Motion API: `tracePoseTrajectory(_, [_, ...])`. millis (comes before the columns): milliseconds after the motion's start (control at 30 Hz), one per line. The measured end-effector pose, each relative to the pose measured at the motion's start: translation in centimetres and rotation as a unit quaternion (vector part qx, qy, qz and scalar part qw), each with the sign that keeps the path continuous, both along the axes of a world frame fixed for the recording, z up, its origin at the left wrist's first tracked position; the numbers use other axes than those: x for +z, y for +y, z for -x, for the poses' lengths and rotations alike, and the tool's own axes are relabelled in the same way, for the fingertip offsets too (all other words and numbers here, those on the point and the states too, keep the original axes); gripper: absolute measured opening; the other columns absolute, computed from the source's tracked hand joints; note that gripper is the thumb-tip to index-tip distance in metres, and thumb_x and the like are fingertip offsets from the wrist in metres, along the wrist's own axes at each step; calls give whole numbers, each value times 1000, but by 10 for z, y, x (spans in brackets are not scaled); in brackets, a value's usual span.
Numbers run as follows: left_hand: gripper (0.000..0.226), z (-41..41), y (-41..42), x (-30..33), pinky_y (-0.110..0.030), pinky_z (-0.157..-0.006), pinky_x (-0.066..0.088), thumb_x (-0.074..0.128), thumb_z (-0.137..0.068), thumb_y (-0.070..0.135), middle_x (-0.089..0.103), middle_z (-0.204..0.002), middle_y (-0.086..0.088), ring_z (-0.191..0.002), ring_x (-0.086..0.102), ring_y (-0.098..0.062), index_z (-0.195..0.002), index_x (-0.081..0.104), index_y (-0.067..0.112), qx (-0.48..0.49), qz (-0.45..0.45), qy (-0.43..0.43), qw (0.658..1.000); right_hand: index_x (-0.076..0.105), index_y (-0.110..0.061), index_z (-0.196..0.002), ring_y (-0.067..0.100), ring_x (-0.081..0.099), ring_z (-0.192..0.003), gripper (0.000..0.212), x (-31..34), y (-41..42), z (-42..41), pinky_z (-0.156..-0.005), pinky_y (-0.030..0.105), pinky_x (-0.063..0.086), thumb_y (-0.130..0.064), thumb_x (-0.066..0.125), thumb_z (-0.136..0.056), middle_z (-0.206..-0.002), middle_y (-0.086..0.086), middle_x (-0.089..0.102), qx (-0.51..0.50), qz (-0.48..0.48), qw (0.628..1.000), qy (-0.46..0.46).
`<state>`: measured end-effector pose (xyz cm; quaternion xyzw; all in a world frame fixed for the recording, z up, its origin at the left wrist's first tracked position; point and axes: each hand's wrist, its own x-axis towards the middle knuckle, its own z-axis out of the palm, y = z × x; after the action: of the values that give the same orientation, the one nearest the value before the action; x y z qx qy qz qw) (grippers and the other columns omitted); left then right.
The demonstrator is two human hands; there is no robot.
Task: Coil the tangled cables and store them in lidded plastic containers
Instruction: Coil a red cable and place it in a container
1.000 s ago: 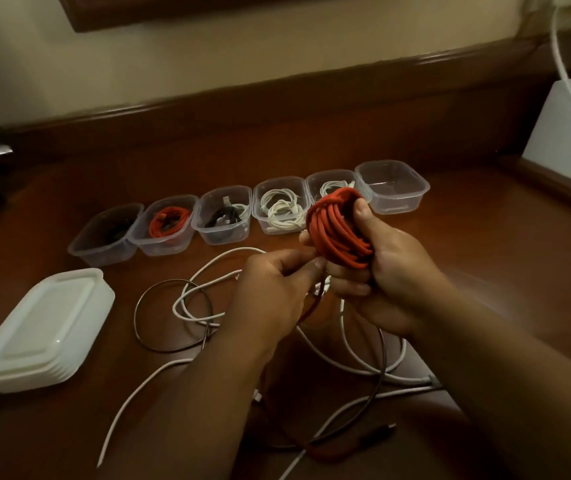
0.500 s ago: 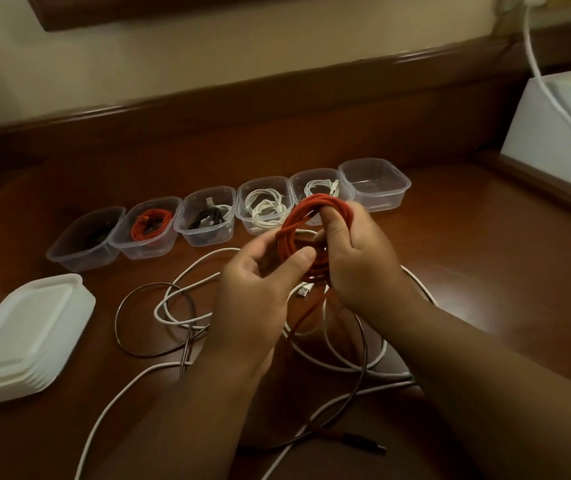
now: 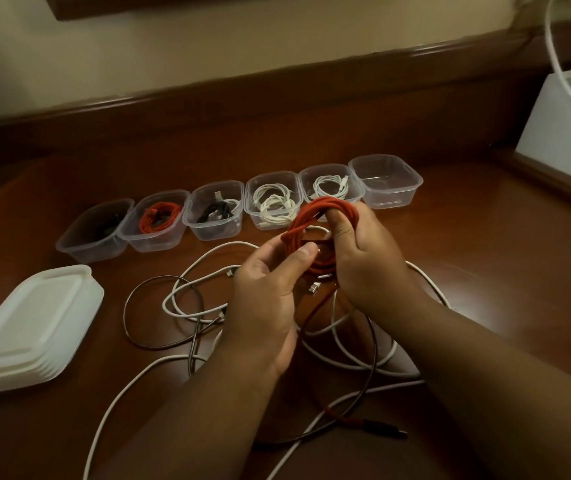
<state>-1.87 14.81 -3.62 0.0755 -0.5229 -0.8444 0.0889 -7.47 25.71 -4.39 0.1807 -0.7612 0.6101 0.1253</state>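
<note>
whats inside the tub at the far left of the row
The far-left tub holds something dark, probably a coiled black cable, but the dim light and cloudy wall hide its shape. No lid is on it; the lids sit stacked nearby.

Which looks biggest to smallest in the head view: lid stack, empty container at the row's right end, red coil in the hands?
1. Lid stack, clearly largest, though it sits nearer the camera.
2 and 3. Empty container and red coil look alike in extent; the coil is held nearer and partly hidden by the left hand and right hand, so no ranking.
</note>
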Motion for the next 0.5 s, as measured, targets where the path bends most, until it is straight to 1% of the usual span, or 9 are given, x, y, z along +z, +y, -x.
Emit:
tracePoseTrajectory(100, [24, -2, 2, -1, -24, -63, 56, 61, -90, 4, 75, -94, -12, -82, 73, -18, -113, 67, 7, 11, -30, 1, 999, 52, -31, -100, -12, 58, -83, 12, -1, -3, -1, -66, 5, 44, -32, 41, -104, -93, -13, 61, 6, 3, 1000, -4])
tracePoseTrajectory(133, [27, -1, 2, -1, -25, -61, 56, 61, -89, 6, 75, -94, -11, -82, 73, -18, -116, 66, 7, 9, -50, 1, 999, 52, -34, -96, -11, 59, -79, 14, -1, -5, -2, -64, 5, 45, -32, 41, -104, -90, -12, 62, 13, 13, 1000, -18])
tracePoseTrajectory(200, [32, -2, 2, 0, -25, -59, 56, 62, -86, 9, 75, -94, -10, -81, 73, -17, -118, 64, 8, -4, -85, -5, 996, 51, -34, -91, -1, 61, -71, 17, 0, -7, -1, -57, 10, 45, -35, 40, -104, -85, -8, 63, 25, 24, 998, -51])
tracePoseTrajectory(267, [34, 0, 0, 0, -26, -60, 56, 63, -78, 14, 75, -88, -7, -77, 73, -15, -112, 64, 10, -31, -108, -15, 994, 51, -31, -90, 6, 59, -67, 19, 0, -7, 0, -53, 15, 45, -37, 40, -104, -83, -4, 63, 30, 14, 997, -67])
tracePoseTrajectory(333, [33, 0, -2, 2, -27, -66, 56, 62, -72, 17, 72, -81, -4, -75, 71, -15, -104, 65, 11, -66, -136, -20, 988, 51, -30, -88, 9, 57, -71, 21, -2, -6, 2, -58, 17, 44, -37, 40, -104, -83, -4, 61, 25, -6, 998, -66])
tracePoseTrajectory(367, [34, 1, -3, 3, -28, -69, 56, 61, -72, 17, 70, -79, -3, -74, 69, -15, -105, 64, 10, -81, -146, -21, 986, 52, -30, -89, 8, 58, -75, 21, -2, -6, 3, -61, 16, 44, -37, 40, -104, -85, -5, 61, 21, -19, 998, -60])
tracePoseTrajectory(400, [38, 1, -3, 3, -30, -70, 56, 62, -72, 17, 69, -78, -3, -75, 69, -16, -109, 64, 9, -91, -144, -21, 985, 53, -28, -92, 8, 58, -80, 19, -3, -6, 3, -65, 15, 44, -36, 41, -104, -88, -6, 62, 19, -33, 998, -53])
tracePoseTrajectory(467, [50, 0, -3, 4, -32, -67, 58, 64, -70, 11, 72, -86, -7, -79, 71, -18, -121, 62, 9, -93, -111, -20, 989, 56, -21, -102, 9, 57, -86, 19, -5, -6, 2, -70, 16, 43, -34, 42, -103, -92, -8, 60, 8, -65, 998, -23])
tracePoseTrajectory(500, [53, 0, -3, 4, -33, -65, 58, 64, -71, 5, 72, -91, -10, -80, 71, -20, -124, 61, 9, -88, -92, -19, 992, 56, -19, -106, 7, 56, -86, 19, -5, -6, 1, -70, 12, 41, -34, 43, -103, -92, -11, 58, 1, -79, 997, -1])
